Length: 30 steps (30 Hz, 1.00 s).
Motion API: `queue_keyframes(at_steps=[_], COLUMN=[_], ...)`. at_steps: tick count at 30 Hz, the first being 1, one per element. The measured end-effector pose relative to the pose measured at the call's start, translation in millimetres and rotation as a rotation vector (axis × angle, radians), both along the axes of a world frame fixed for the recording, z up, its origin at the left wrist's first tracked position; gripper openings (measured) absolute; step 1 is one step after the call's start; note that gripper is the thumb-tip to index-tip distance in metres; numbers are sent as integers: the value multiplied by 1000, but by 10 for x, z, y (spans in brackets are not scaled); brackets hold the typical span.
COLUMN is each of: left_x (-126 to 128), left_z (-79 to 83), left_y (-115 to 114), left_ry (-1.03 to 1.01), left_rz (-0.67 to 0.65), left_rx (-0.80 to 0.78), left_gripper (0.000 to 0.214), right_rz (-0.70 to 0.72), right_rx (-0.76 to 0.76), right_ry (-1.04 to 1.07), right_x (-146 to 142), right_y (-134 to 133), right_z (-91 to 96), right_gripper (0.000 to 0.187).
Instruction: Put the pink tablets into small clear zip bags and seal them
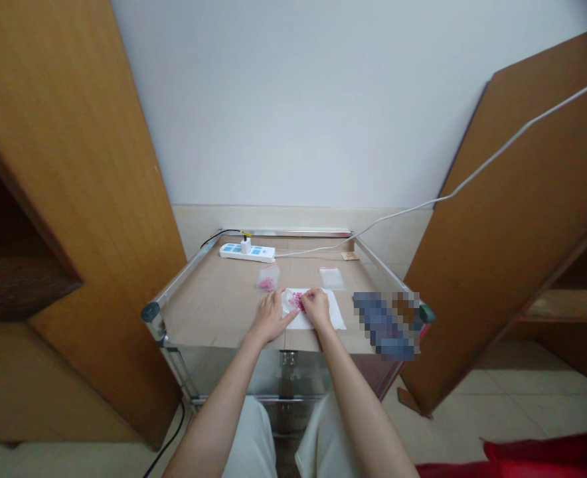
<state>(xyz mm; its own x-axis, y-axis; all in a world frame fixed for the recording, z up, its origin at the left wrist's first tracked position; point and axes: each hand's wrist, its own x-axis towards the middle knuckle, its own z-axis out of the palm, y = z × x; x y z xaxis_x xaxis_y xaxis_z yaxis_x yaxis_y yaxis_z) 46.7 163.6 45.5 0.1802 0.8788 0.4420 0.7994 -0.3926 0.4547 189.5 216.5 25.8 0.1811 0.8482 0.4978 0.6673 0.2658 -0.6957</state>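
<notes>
A white sheet [334, 320] lies on the small wooden table [214, 305], with a heap of small pink pieces [296, 299] on it. My left hand [272, 316] rests flat on the sheet's left side, fingers stretched out. My right hand [317, 306] is curled over the pink pieces, fingertips pinched together among them; what they hold is too small to make out. A small clear bag with pink pieces inside [267, 279] lies just beyond my left hand. An empty-looking clear bag [332, 278] lies beyond my right hand.
A white and blue power strip [247, 251] with a plug in it sits at the table's far edge, its cable running off right. A blurred patch [386, 322] covers the table's right corner. Wooden panels lean on both sides. The table has metal rails.
</notes>
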Motion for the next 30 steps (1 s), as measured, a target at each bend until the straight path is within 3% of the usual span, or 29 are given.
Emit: queue_keyframes(at_steps=[5, 9, 16, 26, 30], left_x=[1, 6, 10, 3, 12], left_z=[-9, -14, 33, -1, -4], left_y=[1, 6, -30, -12, -7], left_ry=[-3, -6, 23, 47, 9], left_rz=[-2, -4, -26, -54, -29], left_rx=[-4, 2, -10, 35, 26], left_gripper=[56, 55, 53, 53, 52], right_rz=[75, 269, 478, 542, 400], right_rx=[115, 202, 154, 117, 175], right_ry=[95, 221, 220, 189, 213], right_x=[1, -3, -35, -37, -15], right_y=[-68, -142, -164, -175, -163], right_z=[80, 179, 185, 205, 197], right_gripper=[10, 12, 10, 13, 15])
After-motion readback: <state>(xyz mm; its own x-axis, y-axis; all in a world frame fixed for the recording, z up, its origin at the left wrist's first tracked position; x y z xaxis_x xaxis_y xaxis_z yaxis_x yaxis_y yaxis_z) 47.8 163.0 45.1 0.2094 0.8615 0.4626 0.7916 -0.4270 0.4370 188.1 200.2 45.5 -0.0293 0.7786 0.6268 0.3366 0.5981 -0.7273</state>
